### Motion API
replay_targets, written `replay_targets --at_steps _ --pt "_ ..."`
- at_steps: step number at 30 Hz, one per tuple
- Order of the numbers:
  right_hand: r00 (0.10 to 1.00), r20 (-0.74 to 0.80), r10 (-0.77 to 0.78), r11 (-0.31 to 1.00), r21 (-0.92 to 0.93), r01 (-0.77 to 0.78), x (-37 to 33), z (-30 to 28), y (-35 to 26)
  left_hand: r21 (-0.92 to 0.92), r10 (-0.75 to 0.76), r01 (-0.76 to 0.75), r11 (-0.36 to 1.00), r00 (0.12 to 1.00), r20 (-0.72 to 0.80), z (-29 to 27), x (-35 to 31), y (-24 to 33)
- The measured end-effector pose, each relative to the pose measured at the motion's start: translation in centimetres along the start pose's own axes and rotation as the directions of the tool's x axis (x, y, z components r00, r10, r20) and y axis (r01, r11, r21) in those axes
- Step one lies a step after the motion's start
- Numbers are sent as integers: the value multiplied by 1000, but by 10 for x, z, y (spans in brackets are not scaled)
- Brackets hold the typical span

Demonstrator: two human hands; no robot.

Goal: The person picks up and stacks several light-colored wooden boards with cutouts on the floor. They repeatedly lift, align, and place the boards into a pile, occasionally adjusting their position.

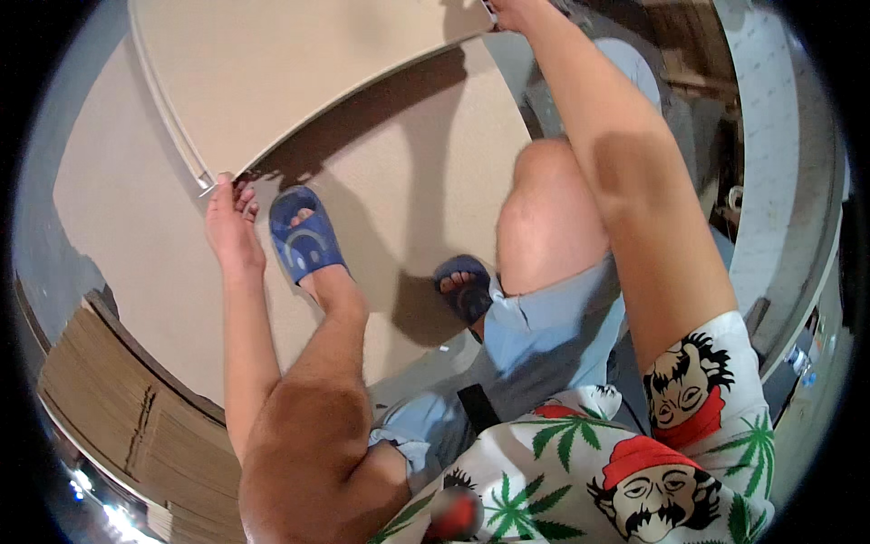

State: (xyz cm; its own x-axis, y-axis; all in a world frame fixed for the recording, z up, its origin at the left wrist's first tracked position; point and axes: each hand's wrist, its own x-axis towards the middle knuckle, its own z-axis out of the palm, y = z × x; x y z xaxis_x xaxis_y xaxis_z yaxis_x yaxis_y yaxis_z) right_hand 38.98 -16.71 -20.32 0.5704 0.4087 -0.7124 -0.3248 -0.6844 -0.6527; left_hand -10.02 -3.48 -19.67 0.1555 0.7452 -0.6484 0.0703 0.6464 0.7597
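A large beige panel [299,68] with a thin raised rim spans the upper part of the view, its near edge lifted above the sheet below. At its near left corner, my left hand [236,222] grips the edge, thumb over the top and fingers curled beneath. My right arm stretches far forward, and my right hand [515,13] is closed on the panel's right corner, partly cut off by the picture's edge. Under the panel and my feet lies a broad beige sheet [399,236], with the panel's dark shadow across it.
My feet, in blue slippers [308,243], stand on the sheet. A stack of brown flat boards [149,426] lies at the lower left. Brown cardboard [693,36] is at the upper right, beside a long pale ledge [770,181]. A plastic bottle [799,361] lies at the far right.
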Motion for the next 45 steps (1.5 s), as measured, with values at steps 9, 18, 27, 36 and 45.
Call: replay_targets --at_steps 9,18,27,36,45 --pt "992 128 -15 970 244 -17 -17 13 -15 85 12 -10 996 1000 -25 -2 -2 3" --pt "954 252 -164 869 495 19 9 16 -7 40 24 -24 999 1000 -3 -5 -1 -2" --pt "981 118 -157 849 523 73 16 22 -3 99 63 -62 993 998 -9 -11 2 -6" --pt "997 -17 -78 878 473 77 0 25 -15 127 71 -67 990 997 -22 -4 -4 -2" --pt "995 31 -99 896 437 75 12 21 -9 95 54 -52 994 998 -15 -5 -1 -4"
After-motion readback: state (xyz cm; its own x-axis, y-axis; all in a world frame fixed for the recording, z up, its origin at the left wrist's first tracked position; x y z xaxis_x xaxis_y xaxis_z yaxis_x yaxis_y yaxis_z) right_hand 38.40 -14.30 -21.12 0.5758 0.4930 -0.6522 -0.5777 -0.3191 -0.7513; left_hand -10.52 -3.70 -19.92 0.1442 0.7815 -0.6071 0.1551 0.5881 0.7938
